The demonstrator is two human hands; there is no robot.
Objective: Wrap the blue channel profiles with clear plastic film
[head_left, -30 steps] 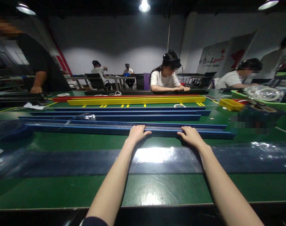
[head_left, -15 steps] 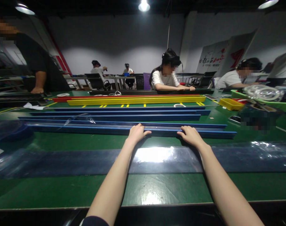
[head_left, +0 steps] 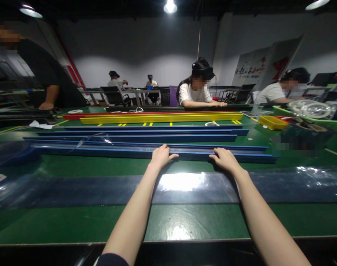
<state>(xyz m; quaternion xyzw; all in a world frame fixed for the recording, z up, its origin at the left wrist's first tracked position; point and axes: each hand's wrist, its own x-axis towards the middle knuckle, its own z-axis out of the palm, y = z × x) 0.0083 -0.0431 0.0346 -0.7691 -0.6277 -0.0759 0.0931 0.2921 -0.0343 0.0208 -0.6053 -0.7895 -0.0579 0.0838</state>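
Observation:
Both of my hands rest on the nearest long blue channel [head_left: 129, 152], which lies crosswise on the green table. My left hand [head_left: 162, 156] has its fingers curled over the channel near the middle, thumb pointing right. Further right, my right hand [head_left: 223, 157] grips the same channel, its thumb pointing left. A clear plastic strip [head_left: 101, 190] lies flat under my forearms. Behind the nearest channel are more blue channels [head_left: 157, 138], parallel to it. Clear film [head_left: 93, 139] curls over the left part of the blue channels.
A yellow channel [head_left: 157, 118] and a red one lie farther back. To the right are a yellow tray [head_left: 272, 123] and a green basket [head_left: 334, 125] with coiled clear tubing. People sit across the table; another person leans in at the left.
The near blue channel's right end has shifted slightly left. My hands keep almost the same place. At the left, the standing person's arm has moved a little right.

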